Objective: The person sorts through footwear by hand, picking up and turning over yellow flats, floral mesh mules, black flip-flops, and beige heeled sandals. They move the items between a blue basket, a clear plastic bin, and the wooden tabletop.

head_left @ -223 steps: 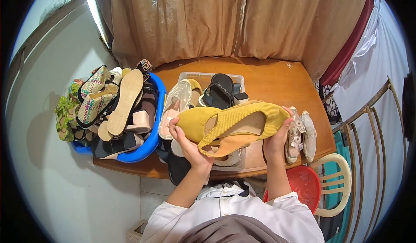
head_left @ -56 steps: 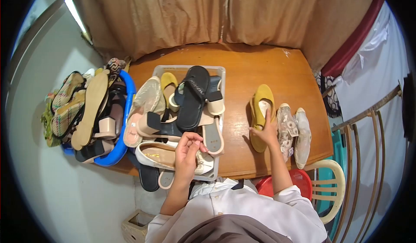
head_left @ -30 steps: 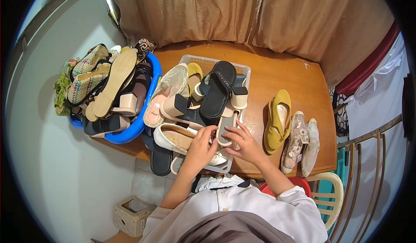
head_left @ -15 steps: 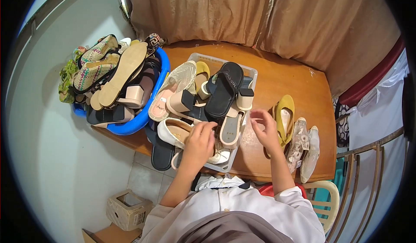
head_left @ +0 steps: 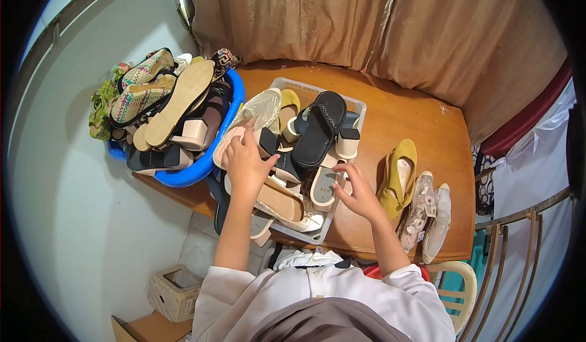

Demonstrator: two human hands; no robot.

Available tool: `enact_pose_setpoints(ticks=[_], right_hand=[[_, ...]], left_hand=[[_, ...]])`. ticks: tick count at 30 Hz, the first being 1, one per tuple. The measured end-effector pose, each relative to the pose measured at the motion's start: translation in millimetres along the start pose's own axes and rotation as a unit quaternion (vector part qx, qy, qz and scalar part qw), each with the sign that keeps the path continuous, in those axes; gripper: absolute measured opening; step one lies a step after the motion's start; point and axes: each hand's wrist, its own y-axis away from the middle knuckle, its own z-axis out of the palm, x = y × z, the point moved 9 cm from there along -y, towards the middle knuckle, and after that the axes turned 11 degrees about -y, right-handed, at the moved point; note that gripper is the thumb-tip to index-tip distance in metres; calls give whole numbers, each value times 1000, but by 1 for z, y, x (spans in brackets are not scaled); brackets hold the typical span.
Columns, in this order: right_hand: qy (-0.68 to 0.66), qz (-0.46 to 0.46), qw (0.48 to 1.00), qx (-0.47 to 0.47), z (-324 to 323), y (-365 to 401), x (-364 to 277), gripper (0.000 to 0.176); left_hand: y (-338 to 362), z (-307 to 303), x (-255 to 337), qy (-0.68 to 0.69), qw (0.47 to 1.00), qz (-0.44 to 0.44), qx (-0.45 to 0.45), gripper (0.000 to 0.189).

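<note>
My left hand (head_left: 246,166) is open, thumb and fingers spread over the pink-lined sandal (head_left: 224,150) and a block-heeled sandal at the left of a clear plastic bin (head_left: 362,111). My right hand (head_left: 360,194) is open too, its thumb and fingertips right at the edge of a grey-lined sandal (head_left: 323,186) by the bin's right side. Between and beyond the hands lies a black slide (head_left: 318,128) on the pile. A cream flat with a bow (head_left: 282,203) rests nearest my body, partly behind my left wrist.
A blue basin (head_left: 183,177) heaped with woven and heeled shoes stands left on the wooden table (head_left: 421,119). To the right sit mustard flats (head_left: 400,174) and a pair of lacy, see-through flats (head_left: 436,220). A plastic chair (head_left: 467,287) and cardboard box (head_left: 174,293) are below.
My left hand has moved up and left from the white shoe to the pink-lined sandal. My right hand has come left to the grey-lined sandal. The cream flat now shows more fully.
</note>
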Motion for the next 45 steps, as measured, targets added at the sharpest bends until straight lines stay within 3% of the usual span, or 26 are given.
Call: enact_pose_setpoints(ticks=[2,6,9,16,19,23,25,26,29,30,32,35,38,41,42,45], right_hand=[[-15,12,1000,0,-2,4,3,34],[-55,56,997,17,-12,13,16,33],[-75,83,993,34,-21,21,33,33],[-149,145,977,47,-31,32,46,28],[-312,168,932,70,-29,30,51,33],[-563,149,812,43,-26,11,7,50],[-620,124,774,31,-20,-1,-16,59],[-633,143,757,69,-17,-4,-11,63],[-718,245,649,-57,9,3,20,61],[-678,263,686,-16,6,4,34,65],[-644,240,725,35,-2,7,41,67],[-635,228,735,69,-6,13,38,75],[-587,210,781,34,-1,16,54,77],[-531,262,803,67,-1,22,39,73],[-508,259,818,79,-1,21,33,66],[-402,211,884,110,-4,12,19,62]], left_hand=[[-2,-4,3,6,999,-13,-39,82],[3,-9,13,102,995,7,11,72],[7,-30,24,185,980,16,71,71],[20,-141,49,203,932,137,269,70],[45,-163,62,211,889,207,349,64],[78,-124,121,195,827,447,279,39],[103,-84,151,84,792,484,361,34],[112,-64,161,77,782,519,337,34],[131,-17,171,74,756,588,278,38],[132,-16,170,71,750,602,263,39],[129,-10,170,95,749,641,141,47],[110,-21,169,236,767,595,-51,54],[81,-27,139,254,862,424,111,63],[55,-17,110,349,914,182,102,72],[54,-3,109,311,935,163,46,76],[63,38,116,522,839,130,-88,76]])
